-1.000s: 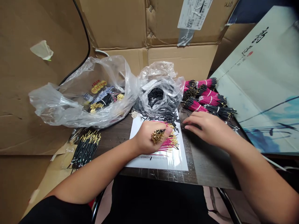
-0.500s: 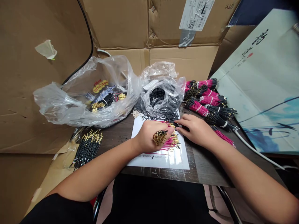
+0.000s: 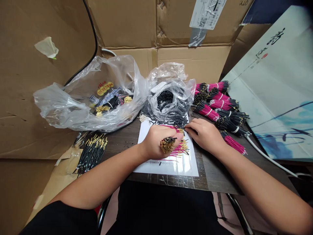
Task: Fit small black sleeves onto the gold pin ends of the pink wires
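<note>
My left hand [image 3: 156, 138] is closed round a bundle of wires [image 3: 168, 144] whose gold terminal ends face me. Under and beside it, loose pink wires [image 3: 181, 148] with gold tips lie on a white printed sheet [image 3: 192, 168]. My right hand [image 3: 202, 132] is just right of these tips, its thumb and fingertips pinched together at the edge of the small black sleeves [image 3: 179, 121]. Whatever is between those fingertips is too small to make out. Behind both hands stands an open clear bag [image 3: 182, 94] of black sleeves [image 3: 165, 99].
At left, a large plastic bag [image 3: 73, 111] holds bundled wires [image 3: 107, 106]. Black wires with gold tips [image 3: 94, 153] lie near the left table edge. Tied pink and black bundles [image 3: 221, 104] are piled at right beside a white cable [image 3: 269, 158]. Cardboard [image 3: 127, 26] walls the back.
My right hand's fingers have drawn closer together by the black sleeves. The left hand keeps its hold on the wires, almost unmoved. The view has shifted slightly.
</note>
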`<action>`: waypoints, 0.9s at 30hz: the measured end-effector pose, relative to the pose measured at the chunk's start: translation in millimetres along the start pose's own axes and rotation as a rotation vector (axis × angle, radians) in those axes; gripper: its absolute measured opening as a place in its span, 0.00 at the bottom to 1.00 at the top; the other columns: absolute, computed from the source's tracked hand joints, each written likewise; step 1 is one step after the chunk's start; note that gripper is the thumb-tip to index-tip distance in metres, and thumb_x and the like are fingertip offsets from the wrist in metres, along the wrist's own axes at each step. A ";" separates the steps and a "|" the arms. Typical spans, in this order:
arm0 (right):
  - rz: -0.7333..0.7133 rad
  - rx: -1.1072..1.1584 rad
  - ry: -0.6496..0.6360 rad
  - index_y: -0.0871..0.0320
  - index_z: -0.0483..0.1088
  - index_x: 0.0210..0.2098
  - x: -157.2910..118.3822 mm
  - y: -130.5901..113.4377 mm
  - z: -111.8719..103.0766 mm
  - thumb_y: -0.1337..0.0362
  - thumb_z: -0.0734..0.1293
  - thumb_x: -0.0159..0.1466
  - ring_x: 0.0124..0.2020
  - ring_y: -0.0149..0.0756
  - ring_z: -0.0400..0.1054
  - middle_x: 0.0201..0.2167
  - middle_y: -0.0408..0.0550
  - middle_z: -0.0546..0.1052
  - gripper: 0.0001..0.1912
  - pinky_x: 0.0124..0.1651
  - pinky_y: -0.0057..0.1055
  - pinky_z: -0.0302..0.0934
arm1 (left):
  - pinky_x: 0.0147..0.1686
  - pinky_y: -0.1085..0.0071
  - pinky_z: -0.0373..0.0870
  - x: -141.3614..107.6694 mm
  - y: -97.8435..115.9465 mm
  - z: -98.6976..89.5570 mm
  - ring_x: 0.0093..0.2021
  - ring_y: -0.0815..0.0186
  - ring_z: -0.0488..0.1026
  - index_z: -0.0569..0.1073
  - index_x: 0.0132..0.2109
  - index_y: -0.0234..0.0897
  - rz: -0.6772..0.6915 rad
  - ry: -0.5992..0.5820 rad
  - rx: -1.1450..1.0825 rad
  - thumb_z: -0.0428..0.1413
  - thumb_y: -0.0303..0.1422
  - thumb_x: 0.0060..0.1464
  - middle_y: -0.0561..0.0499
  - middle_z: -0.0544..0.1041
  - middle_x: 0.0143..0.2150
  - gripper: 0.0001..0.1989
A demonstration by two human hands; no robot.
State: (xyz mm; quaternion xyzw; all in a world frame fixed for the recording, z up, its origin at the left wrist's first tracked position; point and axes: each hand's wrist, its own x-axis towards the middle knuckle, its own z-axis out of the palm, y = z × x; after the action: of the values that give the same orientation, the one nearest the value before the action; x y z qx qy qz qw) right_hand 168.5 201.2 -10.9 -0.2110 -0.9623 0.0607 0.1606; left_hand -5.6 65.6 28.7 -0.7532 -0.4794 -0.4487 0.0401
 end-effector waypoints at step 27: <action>-0.036 0.395 0.389 0.51 0.74 0.44 -8.3 -26.2 -25.1 0.68 0.65 0.63 0.39 0.37 0.71 0.38 0.47 0.76 0.11 0.43 0.38 0.67 | 0.29 0.78 0.69 -6.5 -5.1 6.1 0.26 0.74 0.72 0.73 0.42 0.33 -0.192 -0.002 -0.134 0.54 0.34 0.58 0.52 0.77 0.30 0.09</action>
State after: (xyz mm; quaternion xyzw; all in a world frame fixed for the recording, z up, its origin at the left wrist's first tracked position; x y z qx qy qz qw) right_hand 173.9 175.3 15.2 -0.1665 -0.8865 0.2026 0.3812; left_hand -6.5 66.9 18.6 -0.7053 -0.5184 -0.4806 -0.0540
